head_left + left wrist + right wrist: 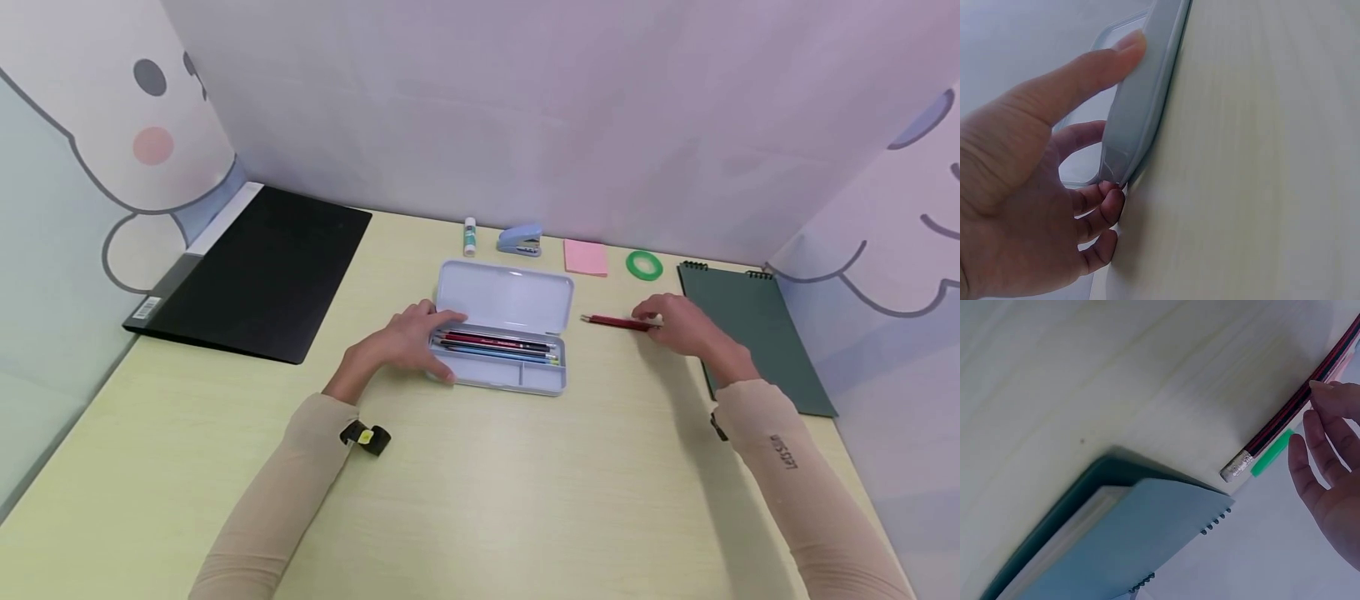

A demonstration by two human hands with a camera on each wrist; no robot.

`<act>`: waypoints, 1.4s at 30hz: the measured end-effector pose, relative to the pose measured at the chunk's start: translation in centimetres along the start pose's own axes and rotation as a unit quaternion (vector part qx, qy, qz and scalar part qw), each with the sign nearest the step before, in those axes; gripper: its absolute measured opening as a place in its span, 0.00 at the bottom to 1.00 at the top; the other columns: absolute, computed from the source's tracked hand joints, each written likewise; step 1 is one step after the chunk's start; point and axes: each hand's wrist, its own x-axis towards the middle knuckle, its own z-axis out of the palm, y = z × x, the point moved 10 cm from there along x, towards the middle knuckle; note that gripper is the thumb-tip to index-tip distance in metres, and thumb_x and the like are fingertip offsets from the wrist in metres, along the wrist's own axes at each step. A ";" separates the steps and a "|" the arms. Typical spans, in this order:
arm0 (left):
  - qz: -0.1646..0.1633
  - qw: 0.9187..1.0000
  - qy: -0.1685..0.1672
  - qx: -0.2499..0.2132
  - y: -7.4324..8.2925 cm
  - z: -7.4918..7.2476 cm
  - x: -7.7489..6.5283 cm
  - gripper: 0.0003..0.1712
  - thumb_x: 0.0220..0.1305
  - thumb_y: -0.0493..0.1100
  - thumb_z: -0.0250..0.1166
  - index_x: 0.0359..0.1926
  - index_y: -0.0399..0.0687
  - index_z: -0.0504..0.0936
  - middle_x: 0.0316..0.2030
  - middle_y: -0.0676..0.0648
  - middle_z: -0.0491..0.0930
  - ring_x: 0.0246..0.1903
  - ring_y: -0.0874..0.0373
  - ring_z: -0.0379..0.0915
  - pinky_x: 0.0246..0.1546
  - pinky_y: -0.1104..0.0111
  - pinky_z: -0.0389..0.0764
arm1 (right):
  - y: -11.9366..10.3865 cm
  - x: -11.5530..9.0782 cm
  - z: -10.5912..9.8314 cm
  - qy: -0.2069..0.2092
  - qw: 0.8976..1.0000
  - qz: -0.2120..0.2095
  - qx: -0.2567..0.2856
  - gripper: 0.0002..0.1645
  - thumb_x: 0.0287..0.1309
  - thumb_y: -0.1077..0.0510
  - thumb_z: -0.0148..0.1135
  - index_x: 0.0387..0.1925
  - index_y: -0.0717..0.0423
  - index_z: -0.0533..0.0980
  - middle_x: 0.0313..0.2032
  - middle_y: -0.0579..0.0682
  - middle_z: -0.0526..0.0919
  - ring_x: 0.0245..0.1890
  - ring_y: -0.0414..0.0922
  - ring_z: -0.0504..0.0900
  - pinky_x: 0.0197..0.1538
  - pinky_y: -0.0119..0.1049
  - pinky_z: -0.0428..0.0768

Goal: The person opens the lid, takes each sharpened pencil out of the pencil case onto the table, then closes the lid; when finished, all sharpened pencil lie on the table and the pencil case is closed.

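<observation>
A pale blue pencil case lies with its lid folded back on the table. Several pencils, dark red, black and blue, fill its rear compartment. My left hand grips the case's left end; in the left wrist view the thumb presses the front wall and the other fingers curl about the end. To the right of the case, my right hand pinches a red-and-black striped pencil between thumb and finger, its eraser end towards the notebook. Whether a second pencil lies beside it I cannot tell.
Along the back stand a glue stick, a blue stapler, pink sticky notes and a green tape roll. A dark green spiral notebook lies at right, a black folder at left. Walls bound the table.
</observation>
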 end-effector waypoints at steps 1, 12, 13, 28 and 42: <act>0.000 1.000 0.000 -0.001 0.0 0.0 0.0 0.56 0.44 0.58 0.80 0.74 0.64 0.64 0.59 0.41 0.65 0.57 0.44 0.61 0.54 0.53 0.70 | 0.0 0.0 -0.1 0.001 1.000 0.000 0.003 0.20 0.58 0.73 0.59 0.54 0.67 0.79 0.53 0.66 0.82 0.55 0.62 0.79 0.57 0.60 0.75; 0.003 1.000 -0.001 0.001 0.0 0.0 0.1 0.55 0.44 0.58 0.80 0.74 0.63 0.65 0.60 0.40 0.65 0.58 0.44 0.61 0.54 0.53 0.71 | -2.1 -0.3 -1.7 0.044 0.996 -0.036 0.062 0.27 0.60 0.66 0.66 0.61 0.66 0.73 0.57 0.66 0.78 0.57 0.62 0.76 0.57 0.60 0.75; 0.003 1.000 -0.002 0.001 0.0 0.0 0.1 0.55 0.44 0.58 0.80 0.74 0.64 0.65 0.59 0.40 0.65 0.58 0.44 0.61 0.54 0.53 0.71 | -2.5 -0.2 -1.9 0.052 0.995 -0.042 0.068 0.28 0.60 0.66 0.66 0.62 0.66 0.73 0.57 0.66 0.78 0.56 0.62 0.76 0.56 0.60 0.76; 0.003 1.000 0.000 0.009 0.0 -0.2 0.2 0.56 0.44 0.59 0.80 0.74 0.64 0.64 0.57 0.41 0.65 0.55 0.46 0.61 0.52 0.55 0.69 | -13.2 0.8 -2.7 0.115 0.977 -0.135 0.120 0.32 0.54 0.64 0.73 0.61 0.63 0.74 0.55 0.61 0.80 0.53 0.59 0.79 0.51 0.56 0.80; 0.002 1.000 -0.002 0.007 0.1 0.0 0.1 0.56 0.44 0.59 0.80 0.74 0.64 0.64 0.57 0.41 0.65 0.55 0.45 0.60 0.52 0.55 0.67 | -19.4 2.5 2.4 0.018 0.982 -0.170 0.079 0.30 0.58 0.58 0.72 0.62 0.55 0.76 0.54 0.53 0.84 0.50 0.49 0.83 0.55 0.46 0.81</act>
